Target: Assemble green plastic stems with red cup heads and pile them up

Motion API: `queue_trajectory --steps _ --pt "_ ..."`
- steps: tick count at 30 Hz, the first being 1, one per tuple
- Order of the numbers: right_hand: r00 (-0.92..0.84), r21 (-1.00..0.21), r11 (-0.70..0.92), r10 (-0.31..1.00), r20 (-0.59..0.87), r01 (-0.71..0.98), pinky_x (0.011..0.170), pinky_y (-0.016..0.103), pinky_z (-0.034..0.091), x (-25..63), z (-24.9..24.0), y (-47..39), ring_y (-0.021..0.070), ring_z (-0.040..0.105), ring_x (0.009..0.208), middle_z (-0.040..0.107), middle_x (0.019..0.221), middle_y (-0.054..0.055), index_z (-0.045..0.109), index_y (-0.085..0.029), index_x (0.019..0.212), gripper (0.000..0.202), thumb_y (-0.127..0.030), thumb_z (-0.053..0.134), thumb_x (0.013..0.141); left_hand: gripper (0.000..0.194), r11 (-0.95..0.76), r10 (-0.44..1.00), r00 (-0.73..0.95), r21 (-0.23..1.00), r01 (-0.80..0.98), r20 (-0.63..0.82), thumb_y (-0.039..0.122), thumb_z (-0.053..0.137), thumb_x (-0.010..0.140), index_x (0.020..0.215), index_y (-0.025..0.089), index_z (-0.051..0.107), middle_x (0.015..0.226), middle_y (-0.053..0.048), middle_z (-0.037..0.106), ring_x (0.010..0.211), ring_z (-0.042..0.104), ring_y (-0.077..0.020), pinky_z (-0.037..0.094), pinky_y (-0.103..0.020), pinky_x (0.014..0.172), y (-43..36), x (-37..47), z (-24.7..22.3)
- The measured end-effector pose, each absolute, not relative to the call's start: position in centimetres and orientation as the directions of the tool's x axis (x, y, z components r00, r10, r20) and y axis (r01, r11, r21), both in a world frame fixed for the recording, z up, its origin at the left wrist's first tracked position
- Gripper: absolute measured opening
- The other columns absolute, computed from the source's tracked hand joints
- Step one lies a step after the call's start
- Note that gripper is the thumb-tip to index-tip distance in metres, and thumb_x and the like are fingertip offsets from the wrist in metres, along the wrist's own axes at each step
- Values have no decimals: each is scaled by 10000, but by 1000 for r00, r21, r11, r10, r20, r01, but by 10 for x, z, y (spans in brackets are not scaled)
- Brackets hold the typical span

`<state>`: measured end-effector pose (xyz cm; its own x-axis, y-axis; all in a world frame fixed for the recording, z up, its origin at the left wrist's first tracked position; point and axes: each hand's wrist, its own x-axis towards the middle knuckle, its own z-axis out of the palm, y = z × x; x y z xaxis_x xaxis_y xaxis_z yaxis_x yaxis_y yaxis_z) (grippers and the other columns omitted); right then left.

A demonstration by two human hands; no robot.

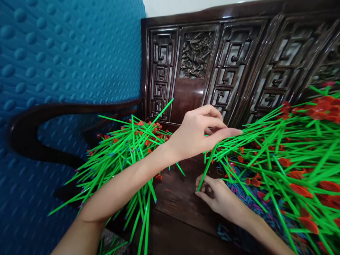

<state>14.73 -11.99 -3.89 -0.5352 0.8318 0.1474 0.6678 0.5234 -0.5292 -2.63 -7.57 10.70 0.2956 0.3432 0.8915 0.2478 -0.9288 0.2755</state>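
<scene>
My left hand (205, 132) reaches across the middle, fingers bent and thumb stretched right, against the tips of a large pile of green sticks (265, 131). Whether it grips any of them is hard to make out. Lower down, my right hand (216, 193) pinches the lower end of a green stick (206, 170), which slants up towards the left hand. Red cup-like pieces (300, 190) sit among the sticks on the right. Another heap of green sticks (114, 156) with red pieces lies on the left, beyond my left forearm.
A dark wooden seat (180, 198) lies under the piles, with a carved wooden backrest (191, 95) behind and a curved armrest (23, 131) at left. Small blue and purple pieces (244, 194) lie under the right pile. A blue bumpy surface (66, 53) rises at left.
</scene>
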Motion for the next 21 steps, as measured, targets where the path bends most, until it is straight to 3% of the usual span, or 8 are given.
queue_trajectory --steps 6,10,13,21 --pt "-546 -519 556 816 191 649 593 267 445 147 -34 -121 160 579 647 610 715 -6 609 -192 958 54 -187 599 905 161 -952 272 448 170 255 851 303 792 797 786 146 755 918 -37 621 728 610 -100 565 -242 646 -79 -30 108" --pt "-515 -592 529 830 213 608 528 254 402 147 -28 -119 150 546 565 580 636 -23 632 -194 952 184 -376 601 945 173 -966 206 548 78 247 811 260 758 837 741 128 698 869 -28 686 839 636 -134 547 -300 827 -80 -33 111" --pt "-490 -635 525 834 253 567 510 250 397 146 -28 -118 148 547 542 604 626 -12 638 -190 922 253 -431 571 956 128 -958 251 574 116 261 779 195 746 849 757 134 681 804 -5 713 831 647 -131 529 -278 828 -82 -33 114" --pt "-500 -656 538 822 272 529 509 248 441 145 -38 -117 167 630 539 653 618 9 611 -197 848 212 -383 566 939 139 -953 303 614 248 176 729 178 750 841 748 111 670 767 -1 698 731 654 -106 509 -224 717 -83 -29 115"
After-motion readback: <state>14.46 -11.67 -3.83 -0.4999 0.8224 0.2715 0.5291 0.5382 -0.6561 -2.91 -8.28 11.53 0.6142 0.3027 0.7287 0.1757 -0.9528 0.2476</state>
